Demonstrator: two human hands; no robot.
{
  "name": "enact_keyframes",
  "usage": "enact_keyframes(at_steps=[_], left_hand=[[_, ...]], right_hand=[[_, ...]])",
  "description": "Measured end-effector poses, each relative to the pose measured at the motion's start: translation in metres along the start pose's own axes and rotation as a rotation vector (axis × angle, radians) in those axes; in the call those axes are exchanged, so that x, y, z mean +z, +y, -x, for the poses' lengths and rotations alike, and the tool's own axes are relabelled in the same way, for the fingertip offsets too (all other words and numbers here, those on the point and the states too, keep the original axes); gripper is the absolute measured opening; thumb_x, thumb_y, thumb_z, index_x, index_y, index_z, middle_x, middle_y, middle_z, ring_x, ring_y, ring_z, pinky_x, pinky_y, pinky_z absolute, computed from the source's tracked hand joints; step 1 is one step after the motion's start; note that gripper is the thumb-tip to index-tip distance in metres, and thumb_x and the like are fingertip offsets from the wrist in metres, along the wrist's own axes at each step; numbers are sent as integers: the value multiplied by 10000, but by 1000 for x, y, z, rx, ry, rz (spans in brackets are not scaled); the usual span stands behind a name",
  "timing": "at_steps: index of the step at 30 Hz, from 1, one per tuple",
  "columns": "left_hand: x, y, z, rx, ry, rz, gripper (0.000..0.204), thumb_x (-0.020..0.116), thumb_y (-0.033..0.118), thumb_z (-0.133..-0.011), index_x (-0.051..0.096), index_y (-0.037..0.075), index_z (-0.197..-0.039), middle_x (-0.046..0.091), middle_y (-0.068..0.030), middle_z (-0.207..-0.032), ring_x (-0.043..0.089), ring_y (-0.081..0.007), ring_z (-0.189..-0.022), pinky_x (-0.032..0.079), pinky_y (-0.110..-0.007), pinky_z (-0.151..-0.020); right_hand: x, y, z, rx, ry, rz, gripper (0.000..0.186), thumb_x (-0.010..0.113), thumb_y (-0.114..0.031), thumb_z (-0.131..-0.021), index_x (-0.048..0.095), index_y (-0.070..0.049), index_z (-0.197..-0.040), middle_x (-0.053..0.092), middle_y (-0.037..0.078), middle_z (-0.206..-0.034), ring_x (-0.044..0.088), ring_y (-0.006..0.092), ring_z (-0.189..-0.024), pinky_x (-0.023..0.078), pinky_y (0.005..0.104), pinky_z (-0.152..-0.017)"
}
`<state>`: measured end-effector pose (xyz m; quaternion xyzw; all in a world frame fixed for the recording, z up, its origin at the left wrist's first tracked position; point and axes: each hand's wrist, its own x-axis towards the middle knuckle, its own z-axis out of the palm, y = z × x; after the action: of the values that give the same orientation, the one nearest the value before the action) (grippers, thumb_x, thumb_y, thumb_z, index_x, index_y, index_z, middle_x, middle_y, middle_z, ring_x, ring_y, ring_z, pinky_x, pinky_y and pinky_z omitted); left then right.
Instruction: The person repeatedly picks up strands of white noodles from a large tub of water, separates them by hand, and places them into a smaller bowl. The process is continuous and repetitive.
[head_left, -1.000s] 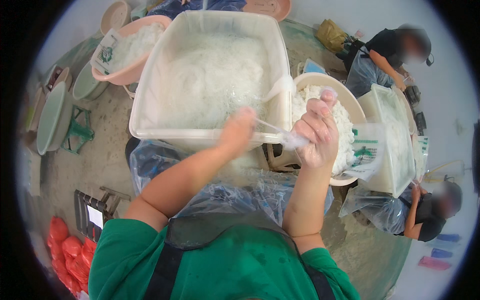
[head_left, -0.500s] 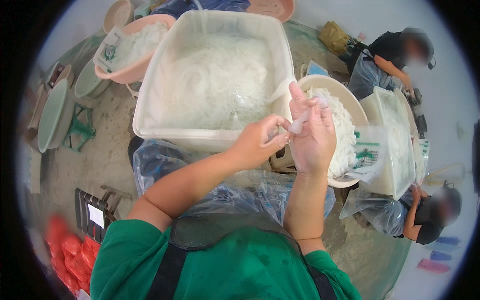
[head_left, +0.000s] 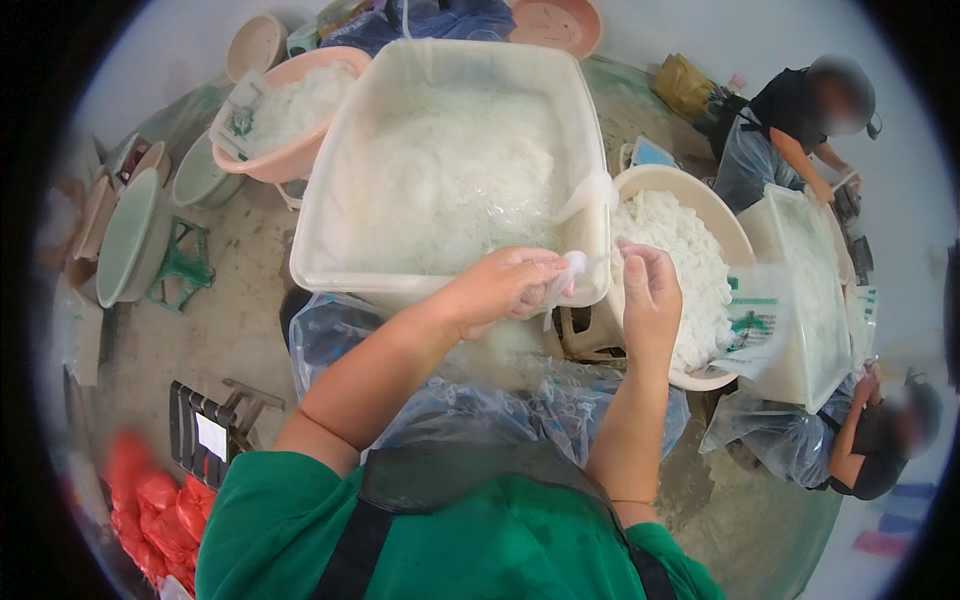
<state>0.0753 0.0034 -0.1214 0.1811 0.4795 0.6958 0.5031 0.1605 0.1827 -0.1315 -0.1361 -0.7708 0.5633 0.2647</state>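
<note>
My left hand (head_left: 505, 288) is closed on a thin, wet, whitish translucent strip (head_left: 575, 266) over the near right corner of a large white tub (head_left: 318, 215). The tub holds water with white fibrous stuff (head_left: 455, 175) in it. Facing it, my right hand (head_left: 652, 295) has its thumb and fingers pinched together at what looks like the strip's other end, drawn thin between the hands. Just beyond my right hand, a round cream basin (head_left: 738, 222) is heaped with white fluffy wet fibre (head_left: 690, 265). Another whitish piece (head_left: 588, 195) drapes over the tub's right rim.
A pink basin (head_left: 290, 163) of white fibre stands far left, near green basins (head_left: 130, 245) and a green stool (head_left: 182, 265). Red bags (head_left: 165, 515) and a folding stool (head_left: 197, 430) lie nearer. Two people (head_left: 790, 110) work around a clear-sided tub (head_left: 800, 330) at right.
My hands have moved apart. The strip that lay across my open right palm is now gripped in my left hand, and my right fingers have closed to a pinch.
</note>
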Motion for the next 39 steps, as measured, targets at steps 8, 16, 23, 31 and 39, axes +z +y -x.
enact_keyframes(at_steps=[8,16,23,31,39], left_hand=[[5,13,14,130,136,-212,368,476,413,-909,546,68,-804,367,55,-648,276,-52,-572,239,-204,-484],[-14,16,14,294,230,-450,416,488,486,-887,509,81,-796,373,58,-655,288,-41,-564,238,-191,-485],[-19,8,22,153,183,-130,416,482,498,-886,501,96,-782,311,79,-602,248,-39,-531,177,-196,-461],[-22,10,33,413,184,-508,444,504,441,-890,599,16,-807,509,12,-671,450,-79,-623,356,-227,-562],[-36,14,44,402,385,-622,473,506,453,-887,598,8,-756,495,12,-636,421,-72,-606,337,-235,-536]], right_hand=[[22,-21,14,270,-477,-236,339,641,-188,-819,567,24,-1072,593,44,-917,508,93,-818,416,249,-721],[23,-23,17,319,-527,-811,262,516,-281,-910,559,-34,-835,569,42,-812,508,133,-802,395,281,-780],[34,-23,16,303,-423,-667,260,519,-294,-908,545,-36,-891,584,73,-878,532,174,-869,402,331,-837],[63,-38,24,204,-437,-495,292,627,-181,-845,579,33,-1039,607,53,-919,531,124,-911,393,272,-845],[68,-34,28,279,-507,-370,247,605,-225,-862,598,2,-958,626,71,-940,549,128,-915,393,287,-849]])
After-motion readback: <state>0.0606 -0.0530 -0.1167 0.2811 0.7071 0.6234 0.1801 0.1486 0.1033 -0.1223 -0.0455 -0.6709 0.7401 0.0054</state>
